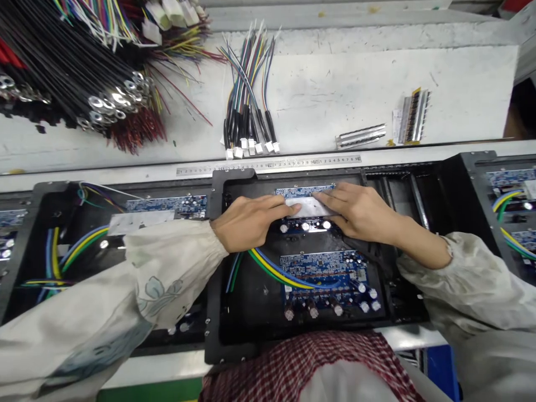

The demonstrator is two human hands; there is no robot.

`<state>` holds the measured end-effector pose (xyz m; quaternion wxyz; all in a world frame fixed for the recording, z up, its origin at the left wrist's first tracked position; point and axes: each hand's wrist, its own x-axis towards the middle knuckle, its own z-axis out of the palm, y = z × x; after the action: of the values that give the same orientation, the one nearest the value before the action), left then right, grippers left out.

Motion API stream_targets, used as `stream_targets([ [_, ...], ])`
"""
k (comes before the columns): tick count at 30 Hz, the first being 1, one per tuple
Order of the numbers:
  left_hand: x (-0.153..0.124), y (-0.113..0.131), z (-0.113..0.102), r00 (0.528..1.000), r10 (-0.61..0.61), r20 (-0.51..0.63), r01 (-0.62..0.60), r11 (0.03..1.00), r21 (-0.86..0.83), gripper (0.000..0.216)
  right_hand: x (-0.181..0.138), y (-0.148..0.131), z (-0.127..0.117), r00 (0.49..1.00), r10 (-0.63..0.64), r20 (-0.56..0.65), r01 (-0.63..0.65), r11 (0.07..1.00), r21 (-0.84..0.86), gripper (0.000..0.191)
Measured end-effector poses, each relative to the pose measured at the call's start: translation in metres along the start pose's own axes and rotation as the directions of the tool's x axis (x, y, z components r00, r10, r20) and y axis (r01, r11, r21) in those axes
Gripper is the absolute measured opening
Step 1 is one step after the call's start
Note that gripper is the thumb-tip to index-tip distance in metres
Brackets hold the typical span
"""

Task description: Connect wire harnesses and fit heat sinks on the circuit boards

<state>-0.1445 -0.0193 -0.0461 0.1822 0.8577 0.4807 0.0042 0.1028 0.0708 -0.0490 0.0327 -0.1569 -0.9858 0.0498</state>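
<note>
While our L hand (pixel 247 223) and R hand (pixel 360 209) grasp the flat silver-grey metal-looking strip (pixel 310 207), we'd keep it level (even pressure) over the blue rectangular PCB (pixel 302 191).

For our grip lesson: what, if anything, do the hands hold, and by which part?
Left hand and right hand touch the silver plate at opposite ends; whether they grip or press is unclear.

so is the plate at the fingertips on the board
On, apparently: the silvery plate overlies the upper circuit board, blue showing above and below
</note>
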Motion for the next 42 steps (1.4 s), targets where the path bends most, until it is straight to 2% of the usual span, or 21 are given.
stream_targets([
  [3, 0.000, 0.000, 0.001, 1.000, 0.013, -0.026, -0.012, 0.999, 0.041, 0.050, -0.001, -0.002, 0.003, 1.000, 0.004, 0.014, -0.004, 1.000, 0.013, 0.045],
  [8, 0.001, -0.002, 0.004, 0.991, 0.023, -0.135, -0.005, 0.992, 0.127, 0.042, -0.007, 0.005, 0.000, 1.000, -0.025, 0.016, 0.021, 0.969, 0.245, 0.050],
  [11, 0.005, -0.003, 0.004, 0.979, 0.075, -0.190, -0.043, 0.984, 0.171, 0.037, -0.012, 0.011, -0.007, 1.000, -0.015, 0.019, 0.008, 0.955, 0.296, 0.051],
  [14, 0.010, 0.001, 0.000, 0.973, 0.139, -0.185, -0.088, 0.962, 0.258, 0.032, -0.014, 0.014, -0.013, 0.999, -0.017, 0.038, 0.006, 0.963, 0.270, 0.047],
  [19, 0.015, 0.011, -0.010, 0.974, 0.191, -0.122, -0.130, 0.912, 0.390, 0.028, -0.007, 0.020, -0.021, 0.985, -0.100, 0.141, 0.062, 0.967, 0.249, 0.048],
  [21, 0.015, 0.012, -0.009, 0.971, 0.192, -0.144, -0.125, 0.916, 0.382, 0.027, -0.005, 0.023, -0.025, 0.973, -0.138, 0.185, 0.087, 0.962, 0.259, 0.050],
  [25, 0.014, 0.005, 0.003, 0.946, 0.196, -0.259, -0.124, 0.955, 0.271, 0.024, -0.001, 0.029, -0.029, 0.959, -0.173, 0.224, 0.109, 0.957, 0.269, 0.051],
  [30, 0.014, -0.006, 0.020, 0.855, 0.248, -0.455, -0.212, 0.969, 0.129, 0.021, 0.002, 0.035, -0.033, 0.941, -0.207, 0.269, 0.124, 0.947, 0.295, 0.048],
  [33, 0.014, -0.007, 0.021, 0.840, 0.261, -0.476, -0.234, 0.965, 0.117, 0.022, 0.004, 0.037, -0.034, 0.936, -0.222, 0.273, 0.134, 0.942, 0.307, 0.046],
  [36, 0.014, -0.008, 0.021, 0.846, 0.248, -0.473, -0.230, 0.968, 0.096, 0.023, 0.006, 0.033, -0.034, 0.944, -0.218, 0.250, 0.145, 0.949, 0.278, 0.039],
  [40, 0.015, -0.010, 0.021, 0.853, 0.248, -0.460, -0.232, 0.968, 0.091, 0.024, 0.010, 0.020, -0.031, 0.967, -0.116, 0.226, 0.100, 0.992, 0.081, 0.041],
  [42, 0.015, -0.011, 0.021, 0.845, 0.270, -0.462, -0.252, 0.962, 0.102, 0.024, 0.012, 0.018, -0.029, 0.963, -0.132, 0.233, 0.135, 0.991, 0.002, 0.043],
])
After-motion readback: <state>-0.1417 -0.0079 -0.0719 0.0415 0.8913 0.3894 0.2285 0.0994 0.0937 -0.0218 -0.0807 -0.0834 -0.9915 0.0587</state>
